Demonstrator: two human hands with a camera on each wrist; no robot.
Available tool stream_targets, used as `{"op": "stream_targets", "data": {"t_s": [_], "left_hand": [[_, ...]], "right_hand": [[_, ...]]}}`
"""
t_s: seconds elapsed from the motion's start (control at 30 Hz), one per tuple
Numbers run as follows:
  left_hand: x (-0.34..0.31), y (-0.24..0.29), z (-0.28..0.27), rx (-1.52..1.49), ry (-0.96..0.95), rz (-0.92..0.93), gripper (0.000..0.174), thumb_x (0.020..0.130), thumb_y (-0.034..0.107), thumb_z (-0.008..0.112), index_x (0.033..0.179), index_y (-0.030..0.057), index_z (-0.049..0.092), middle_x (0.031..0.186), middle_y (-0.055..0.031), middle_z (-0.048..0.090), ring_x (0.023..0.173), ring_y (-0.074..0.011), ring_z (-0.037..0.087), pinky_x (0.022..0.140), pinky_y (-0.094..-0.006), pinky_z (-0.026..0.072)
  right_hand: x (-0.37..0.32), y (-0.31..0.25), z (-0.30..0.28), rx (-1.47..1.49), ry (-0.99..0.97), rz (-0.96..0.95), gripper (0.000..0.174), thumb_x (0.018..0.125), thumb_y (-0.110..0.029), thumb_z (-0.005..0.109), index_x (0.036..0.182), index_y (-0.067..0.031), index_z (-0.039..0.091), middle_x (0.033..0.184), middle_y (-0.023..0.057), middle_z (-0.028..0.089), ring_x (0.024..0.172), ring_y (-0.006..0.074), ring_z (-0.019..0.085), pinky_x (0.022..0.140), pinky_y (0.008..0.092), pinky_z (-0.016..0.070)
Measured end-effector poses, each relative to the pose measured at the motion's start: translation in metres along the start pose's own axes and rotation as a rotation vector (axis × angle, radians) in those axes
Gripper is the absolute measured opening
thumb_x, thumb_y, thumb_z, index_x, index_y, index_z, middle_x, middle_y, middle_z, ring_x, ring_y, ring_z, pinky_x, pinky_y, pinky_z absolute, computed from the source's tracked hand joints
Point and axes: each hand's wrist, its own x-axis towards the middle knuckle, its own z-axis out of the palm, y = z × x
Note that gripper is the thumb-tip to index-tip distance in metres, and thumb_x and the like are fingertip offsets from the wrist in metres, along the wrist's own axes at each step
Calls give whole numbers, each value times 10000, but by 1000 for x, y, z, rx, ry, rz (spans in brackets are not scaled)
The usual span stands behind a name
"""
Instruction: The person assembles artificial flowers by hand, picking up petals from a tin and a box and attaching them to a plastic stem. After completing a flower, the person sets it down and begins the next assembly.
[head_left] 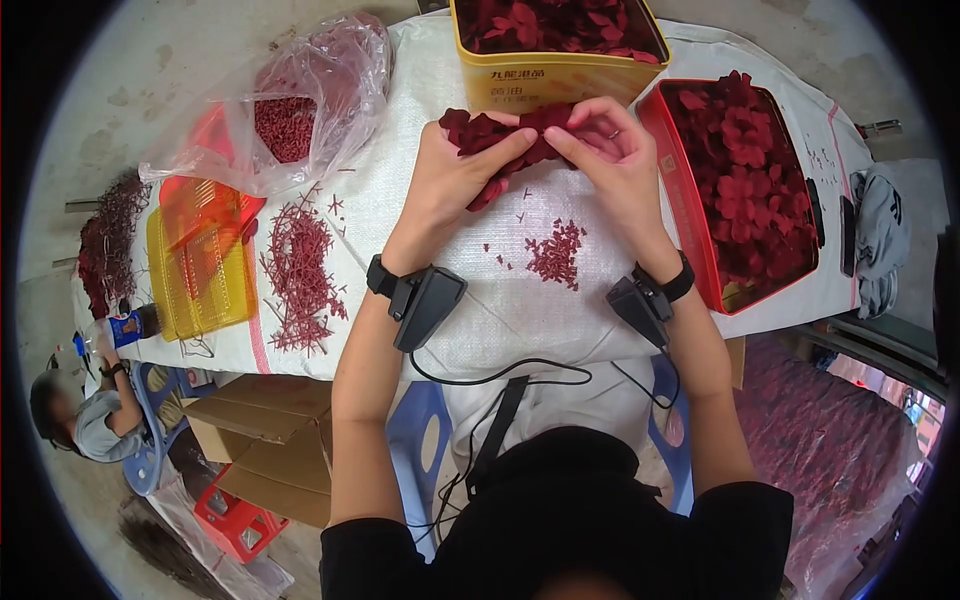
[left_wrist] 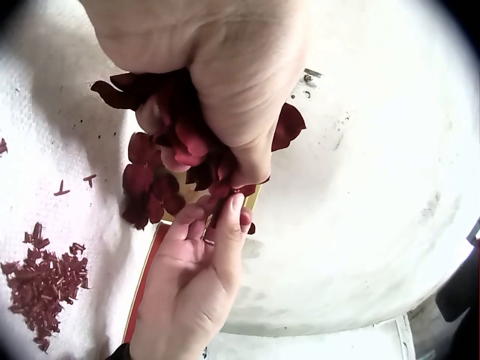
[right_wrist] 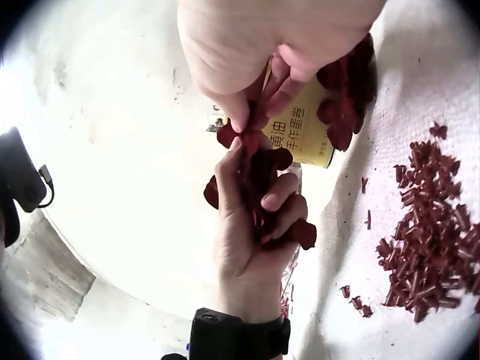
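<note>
My left hand (head_left: 450,168) grips a bunch of dark red artificial flower petals (right_wrist: 259,176) in its curled fingers. Thumb to thumb with it, my right hand (head_left: 622,160) pinches petals at the near end of the same bunch. In the left wrist view, the right hand's thumb and fingertips (left_wrist: 237,202) meet the left thumb; that hand's palm partly hides the bunch. Just below both hands, a small heap of short dark red plastic pieces (head_left: 557,255) lies on the white woven cloth (head_left: 500,320).
Beyond the hands stands a yellow tin (head_left: 560,80) of petals. A red tin (head_left: 690,215) filled with red flowers is at right. Leftward lie thin red sticks (head_left: 300,275), a yellow plastic basket (head_left: 195,300) and a clear bag (head_left: 350,80) of red pieces. Another person (head_left: 95,420) sits far left.
</note>
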Motion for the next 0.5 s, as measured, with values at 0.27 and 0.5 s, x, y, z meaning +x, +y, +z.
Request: {"op": "stream_targets", "data": {"t_s": [0.27, 0.5], "left_hand": [[-1, -1, 3, -81, 3, -18, 187, 857, 141, 720, 962, -6, 670, 682, -13, 623, 502, -42, 518, 422, -189, 370], [-2, 0, 6, -126, -12, -10, 198, 862, 158, 720, 964, 1, 657, 706, -19, 628, 500, -49, 519, 431, -180, 384]], "right_hand": [[-1, 0, 2, 89, 32, -47, 288, 815, 27, 723, 862, -62, 453, 946, 45, 609, 903, 73, 609, 820, 215, 527], [1, 5, 1, 156, 52, -29, 295, 818, 28, 718, 865, -64, 441, 957, 54, 612, 920, 84, 614, 853, 223, 522]]}}
